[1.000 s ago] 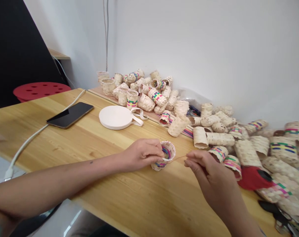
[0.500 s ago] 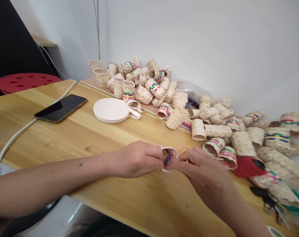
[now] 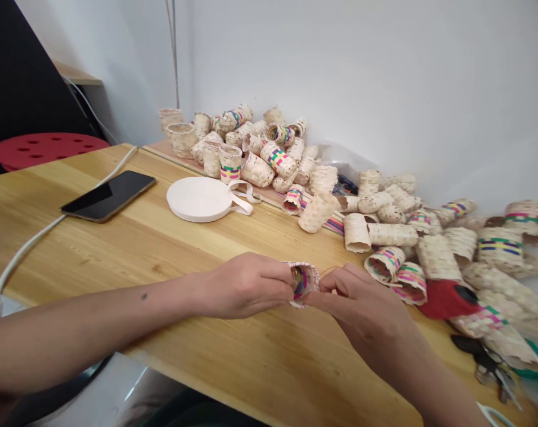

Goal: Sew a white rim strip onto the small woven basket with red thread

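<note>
left hand (image 3: 244,286): fingers pinch rim of small woven basket (image 3: 303,283) | right hand (image 3: 362,311): fingers pressed together at same rim | basket held between both hands above desk (image 3: 117,249), rim kept within reach | more woven baskets (image 3: 387,264) lie just right

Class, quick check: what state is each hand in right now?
Left hand: closed, holding a small woven cream basket with coloured bands.
Right hand: closed, pinching that basket's rim.

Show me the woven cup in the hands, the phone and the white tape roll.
Woven cup (image 3: 299,283), head view, on its coloured inner weave.
Phone (image 3: 108,196), head view, on its dark screen.
White tape roll (image 3: 200,200), head view, on its flat face.
</note>
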A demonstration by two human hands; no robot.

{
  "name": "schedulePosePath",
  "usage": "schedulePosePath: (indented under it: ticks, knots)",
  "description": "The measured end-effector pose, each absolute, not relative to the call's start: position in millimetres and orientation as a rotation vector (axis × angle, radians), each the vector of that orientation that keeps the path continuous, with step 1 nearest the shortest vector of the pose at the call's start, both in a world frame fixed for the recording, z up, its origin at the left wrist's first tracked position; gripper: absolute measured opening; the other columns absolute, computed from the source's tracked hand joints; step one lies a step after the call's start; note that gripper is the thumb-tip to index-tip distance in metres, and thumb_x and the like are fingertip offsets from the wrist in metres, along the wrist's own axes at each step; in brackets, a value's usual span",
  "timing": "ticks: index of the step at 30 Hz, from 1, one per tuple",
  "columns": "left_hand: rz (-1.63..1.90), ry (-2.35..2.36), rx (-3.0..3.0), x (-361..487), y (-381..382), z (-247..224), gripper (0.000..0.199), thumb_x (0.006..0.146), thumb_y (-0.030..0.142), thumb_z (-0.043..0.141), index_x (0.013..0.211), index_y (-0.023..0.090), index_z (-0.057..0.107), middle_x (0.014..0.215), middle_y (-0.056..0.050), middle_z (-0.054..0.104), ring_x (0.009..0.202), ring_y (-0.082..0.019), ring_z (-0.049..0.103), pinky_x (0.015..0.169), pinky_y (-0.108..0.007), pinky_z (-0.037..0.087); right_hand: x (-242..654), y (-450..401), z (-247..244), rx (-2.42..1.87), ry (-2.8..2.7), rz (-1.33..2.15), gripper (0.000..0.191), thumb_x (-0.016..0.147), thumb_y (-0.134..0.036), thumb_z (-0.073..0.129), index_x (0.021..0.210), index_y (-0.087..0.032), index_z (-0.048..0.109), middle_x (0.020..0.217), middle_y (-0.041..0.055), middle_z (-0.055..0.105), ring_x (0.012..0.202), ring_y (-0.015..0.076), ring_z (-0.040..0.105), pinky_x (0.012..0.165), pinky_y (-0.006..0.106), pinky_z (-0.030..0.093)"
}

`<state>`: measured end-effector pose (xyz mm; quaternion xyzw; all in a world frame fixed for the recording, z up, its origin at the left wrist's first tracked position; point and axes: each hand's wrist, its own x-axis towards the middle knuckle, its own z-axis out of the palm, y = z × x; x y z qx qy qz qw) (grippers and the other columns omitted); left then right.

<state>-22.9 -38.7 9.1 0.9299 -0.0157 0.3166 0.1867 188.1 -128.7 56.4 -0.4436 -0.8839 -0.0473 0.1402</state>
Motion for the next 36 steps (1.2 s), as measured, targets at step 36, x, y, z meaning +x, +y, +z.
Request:
schedulePosePath:
  ticks: [36]
  knots:
    - [0.790, -0.002, 2.373, -24.4, -32.8, 13.4, 0.015, 0.091, 0.013, 0.051, 0.093, 0.011, 0.065, 0.092, -0.010, 0.066, 0.085, -0.013, 0.062, 0.077, -0.019, 0.047, 187.1, -112.4, 68.1, -1.202, -2.563, 0.184, 0.031, 0.094, -0.011, 0.040, 0.093, -0.024, 0.068, 0.082, 0.0019, 0.060, 0.075, 0.0129, 0.051, 0.063, 0.025, 0.036]
